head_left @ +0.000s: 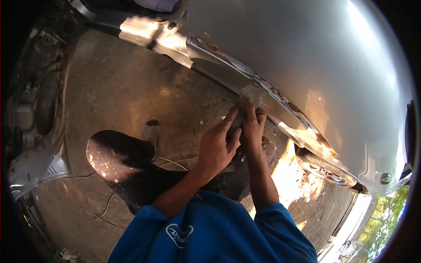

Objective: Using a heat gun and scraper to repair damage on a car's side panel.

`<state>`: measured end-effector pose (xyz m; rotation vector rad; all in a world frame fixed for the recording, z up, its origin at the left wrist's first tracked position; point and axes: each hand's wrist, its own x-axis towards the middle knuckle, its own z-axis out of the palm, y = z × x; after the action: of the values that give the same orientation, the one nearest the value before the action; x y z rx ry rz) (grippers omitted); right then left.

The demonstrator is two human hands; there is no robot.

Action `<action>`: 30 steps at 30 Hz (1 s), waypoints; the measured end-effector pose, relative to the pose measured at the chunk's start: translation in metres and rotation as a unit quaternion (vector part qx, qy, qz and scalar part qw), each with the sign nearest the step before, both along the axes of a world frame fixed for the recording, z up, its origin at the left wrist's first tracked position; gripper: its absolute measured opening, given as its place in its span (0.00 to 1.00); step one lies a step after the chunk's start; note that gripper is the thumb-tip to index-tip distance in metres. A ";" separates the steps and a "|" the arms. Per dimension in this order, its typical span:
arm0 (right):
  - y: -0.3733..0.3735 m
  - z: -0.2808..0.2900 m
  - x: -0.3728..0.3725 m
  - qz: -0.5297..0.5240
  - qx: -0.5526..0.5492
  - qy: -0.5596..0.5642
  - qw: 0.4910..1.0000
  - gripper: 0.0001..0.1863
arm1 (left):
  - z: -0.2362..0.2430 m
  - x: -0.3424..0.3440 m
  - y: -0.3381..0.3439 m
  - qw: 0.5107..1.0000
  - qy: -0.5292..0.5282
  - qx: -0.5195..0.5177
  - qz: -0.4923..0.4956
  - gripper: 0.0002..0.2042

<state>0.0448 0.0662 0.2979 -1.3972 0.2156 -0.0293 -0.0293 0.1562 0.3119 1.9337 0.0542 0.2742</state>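
Observation:
A silver car panel point(280, 52) rises in front of me and to the right. Brown rust and bare, flaking metal run along its lower edge point(267, 87). On the sill below it is a rough pale-grey patch point(253, 93). My right hand point(252, 127) is at this patch, thumb and finger close together; whatever lies between them is too small or hidden to name. Beside it my left hand point(219, 144) has its index finger and thumb apart, near the right hand's wrist. The space between the two hands is dark, and I cannot make out anything there.
A wheel point(326, 170) stands under the panel at right. To the left is a separate car body part point(44, 101) with bare inner metal. A thin pale cable point(103, 215) loops over the stained concrete floor point(131, 79). My bent knee point(105, 153) is close on the left.

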 end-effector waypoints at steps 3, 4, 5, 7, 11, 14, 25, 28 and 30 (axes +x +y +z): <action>-0.007 -0.011 0.004 0.014 -0.012 0.002 1.000 0.21 | -0.005 0.003 0.001 0.998 -0.040 0.044 0.007 0.27; -0.007 -0.013 0.004 0.023 -0.026 0.000 0.999 0.20 | -0.006 0.003 0.001 0.998 -0.038 0.045 0.008 0.27; -0.006 -0.015 0.003 0.024 -0.025 0.002 0.999 0.20 | -0.007 0.002 0.002 0.998 -0.035 0.046 0.007 0.27; -0.006 -0.014 0.003 0.022 -0.026 0.001 0.999 0.21 | -0.007 0.002 0.002 0.998 -0.031 0.046 0.005 0.27; -0.004 -0.012 0.004 0.012 0.010 0.022 1.000 0.22 | -0.002 0.002 0.001 0.997 -0.020 0.072 0.005 0.27; -0.005 -0.010 0.004 0.035 0.010 0.024 0.999 0.21 | 0.002 0.001 0.002 0.997 -0.012 0.075 0.006 0.27; -0.007 -0.004 0.004 0.067 -0.020 0.003 0.998 0.22 | 0.005 0.001 0.002 0.996 -0.020 0.084 0.018 0.26; -0.004 0.003 0.008 0.056 -0.037 0.040 0.997 0.22 | 0.004 0.002 0.002 0.995 -0.027 0.094 0.024 0.26; 0.006 -0.027 0.019 0.000 -0.042 -0.001 0.999 0.22 | 0.007 0.008 0.003 0.996 -0.015 0.082 0.035 0.26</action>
<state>0.0635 0.0720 0.2707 -1.4808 0.2138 -0.0397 -0.0214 0.1594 0.3185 2.0927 0.0821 0.3641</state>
